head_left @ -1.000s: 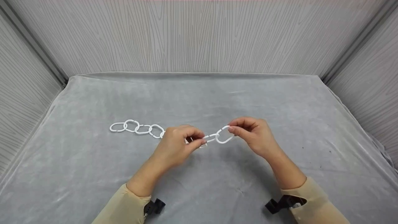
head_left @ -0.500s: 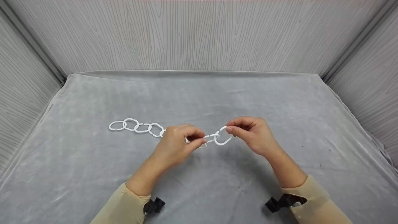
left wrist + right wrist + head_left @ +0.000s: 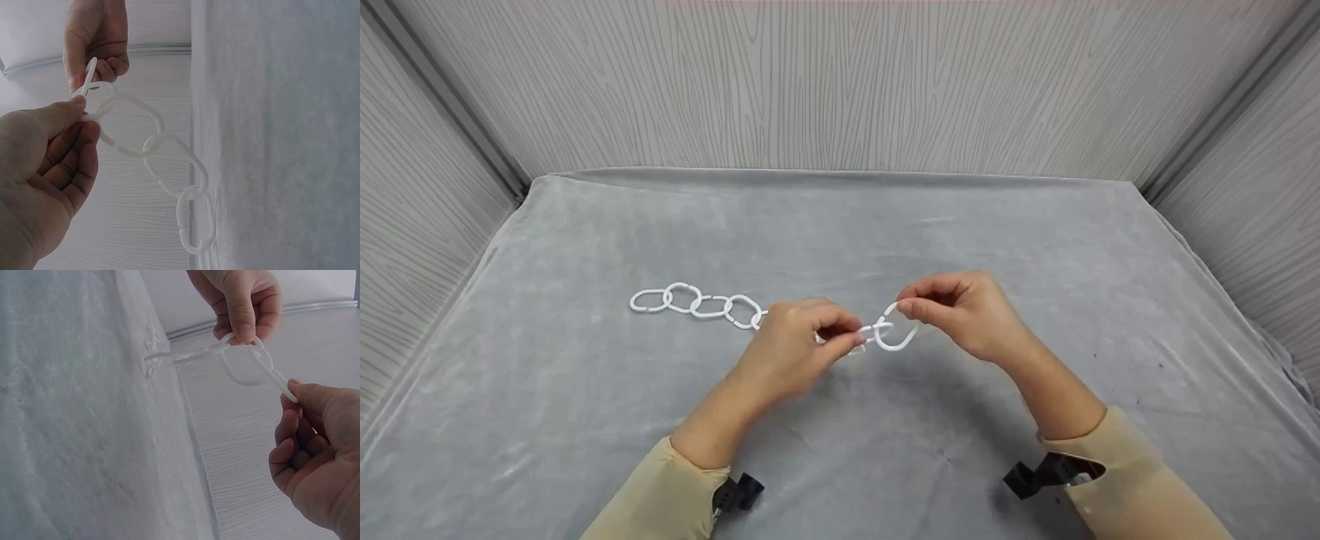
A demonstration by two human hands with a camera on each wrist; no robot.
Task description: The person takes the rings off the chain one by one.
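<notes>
A chain of white plastic oval links [image 3: 697,304] lies on the grey cloth [image 3: 840,225], running left from my hands. My left hand [image 3: 810,337] pinches the chain's end link [image 3: 132,126] between thumb and fingers, lifted a little off the cloth. My right hand [image 3: 941,304] pinches a separate white ring [image 3: 896,330], whose open end is hooked into that end link [image 3: 242,363]. The two hands are close together above the middle of the cloth.
Grey wood-grain walls [image 3: 840,82] enclose the cloth on the far, left and right sides. Tan sleeves [image 3: 1132,480] cover both forearms, with black wrist mounts [image 3: 739,495] near the cloth's front.
My right hand has moved slightly left and up, turning the ring so that it hooks into the chain's end link. The lying chain shifted a little.
</notes>
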